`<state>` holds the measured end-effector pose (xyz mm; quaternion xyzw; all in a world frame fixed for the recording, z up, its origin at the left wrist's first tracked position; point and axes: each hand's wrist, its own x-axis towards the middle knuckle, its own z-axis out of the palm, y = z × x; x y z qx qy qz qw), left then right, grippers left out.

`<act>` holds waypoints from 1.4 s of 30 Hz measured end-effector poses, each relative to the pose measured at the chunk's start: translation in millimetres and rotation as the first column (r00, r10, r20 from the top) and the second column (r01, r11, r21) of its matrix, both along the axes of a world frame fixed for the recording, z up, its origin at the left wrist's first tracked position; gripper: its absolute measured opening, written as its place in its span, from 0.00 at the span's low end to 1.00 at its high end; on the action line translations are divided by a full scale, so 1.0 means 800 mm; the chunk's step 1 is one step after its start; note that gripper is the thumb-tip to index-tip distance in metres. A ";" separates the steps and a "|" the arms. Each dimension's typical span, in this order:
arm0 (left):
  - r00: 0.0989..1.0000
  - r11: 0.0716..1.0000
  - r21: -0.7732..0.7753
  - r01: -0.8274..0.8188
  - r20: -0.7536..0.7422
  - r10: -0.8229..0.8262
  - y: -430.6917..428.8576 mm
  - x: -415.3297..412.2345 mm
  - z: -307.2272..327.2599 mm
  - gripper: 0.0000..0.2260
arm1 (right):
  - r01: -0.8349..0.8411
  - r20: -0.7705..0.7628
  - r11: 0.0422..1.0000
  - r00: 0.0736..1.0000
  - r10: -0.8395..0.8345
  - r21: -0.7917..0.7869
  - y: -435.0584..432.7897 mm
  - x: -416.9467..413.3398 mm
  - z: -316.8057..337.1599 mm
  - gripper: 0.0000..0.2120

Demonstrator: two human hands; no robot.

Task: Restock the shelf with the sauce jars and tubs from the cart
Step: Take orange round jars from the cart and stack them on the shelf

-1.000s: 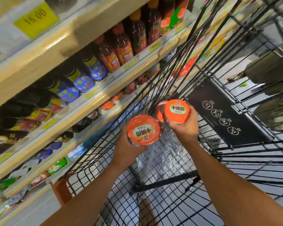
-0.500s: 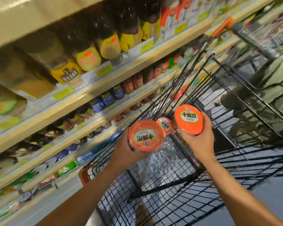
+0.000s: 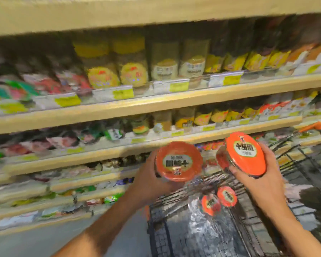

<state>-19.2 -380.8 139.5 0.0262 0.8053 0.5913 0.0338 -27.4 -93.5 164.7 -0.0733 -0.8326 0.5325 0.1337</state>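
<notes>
Head view, smeared by motion. The left hand (image 3: 152, 175) grips an orange-lidded tub (image 3: 179, 161) from the side and below, fingers curled round its wall, with the lid facing the camera and its label upside down. The right hand (image 3: 261, 175) holds a second tub (image 3: 246, 154), fingers wrapped over the far rim and thumb on the near edge, with the lid tilted to the left. A red patch just left of this tub is too blurred to name.

Both tubs are held up above the wire cart (image 3: 174, 200) in front of the shelf (image 3: 156, 104), near each other but apart. Down in the cart, two more tubs (image 3: 227, 196) lie side by side on crinkled clear plastic wrap (image 3: 193, 225) — whether they touch I cannot tell.

Shelving fills the left and top of the view. Jars with yellow labels (image 3: 132, 71) stand in a row behind yellow price tags (image 3: 123, 93), and the goods lower down are too blurred to read. An orange cart handle (image 3: 311, 126) shows at the right edge.
</notes>
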 end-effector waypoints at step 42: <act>0.290 0.317 0.151 -0.937 -0.176 0.941 -0.726 0.673 0.187 0.35 | -0.951 -0.183 0.303 0.311 0.933 -0.068 -0.928 0.316 0.199 0.43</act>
